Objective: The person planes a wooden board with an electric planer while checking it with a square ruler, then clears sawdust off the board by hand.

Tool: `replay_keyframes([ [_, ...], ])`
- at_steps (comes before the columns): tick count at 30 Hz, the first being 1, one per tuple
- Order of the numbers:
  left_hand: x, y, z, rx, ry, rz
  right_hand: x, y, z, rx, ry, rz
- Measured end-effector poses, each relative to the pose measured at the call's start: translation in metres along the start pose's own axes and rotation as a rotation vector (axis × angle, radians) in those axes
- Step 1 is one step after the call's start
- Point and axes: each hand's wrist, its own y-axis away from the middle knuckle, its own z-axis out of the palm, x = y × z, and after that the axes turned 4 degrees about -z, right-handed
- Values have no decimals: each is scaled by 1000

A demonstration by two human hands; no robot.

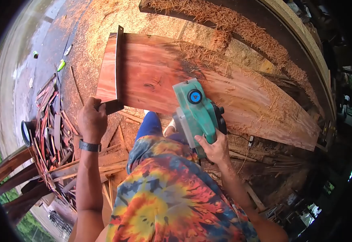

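Note:
A wide reddish wooden board (152, 68) lies across in front of me, its right part strewn with shavings. My left hand (92, 119) is closed on the dark short arm of a carpenter's square (118, 64). The square's long thin blade runs across the board near its left end. A green electric hand planer (194, 107) with a blue-centred round knob rests at the board's near edge, partly over it. Round the planer's rear handle my right hand (215, 147) is wrapped. Its underside is hidden from view.
Scrap wood strips (57, 133) are heaped at the left, by dark beams (16, 165). A long dark timber (260, 36) covered in shavings curves along the far right. Sawdust (111, 14) covers the ground behind the board. A cord (246, 155) hangs right of my right hand.

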Motion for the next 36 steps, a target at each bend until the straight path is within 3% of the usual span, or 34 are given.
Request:
replay_keyframes([
  [5, 5, 1, -2, -7, -30, 1, -21, -39, -2, -22, 8, -24],
  [10, 8, 0, -2, -2, -19, 9, -56, -157, 18, 23, -3, -282],
  [12, 6, -1, 0, 7, -52, 16, -63, -213, 27, 43, 44, -290],
  [14, 6, 0, 1, 11, -66, 6, -82, -243, 25, -56, 179, -147],
  [16, 10, 0, -1, -1, -68, -2, -89, -240, 22, -102, 167, -102],
  [18, 9, -1, 3, 20, -70, -1, -62, -223, 23, -25, 150, -187],
  [21, 11, 1, 0, 14, -83, 4, -39, -154, 9, 0, 56, -182],
  [27, 7, 1, 3, 21, -18, 17, 23, 9, -27, 14, 14, 49],
  [31, 8, 1, 0, 13, -11, 13, 30, 6, -31, 22, 29, 74],
  [36, 7, 0, 1, 0, 4, -13, 8, -91, -18, 86, 31, -26],
])
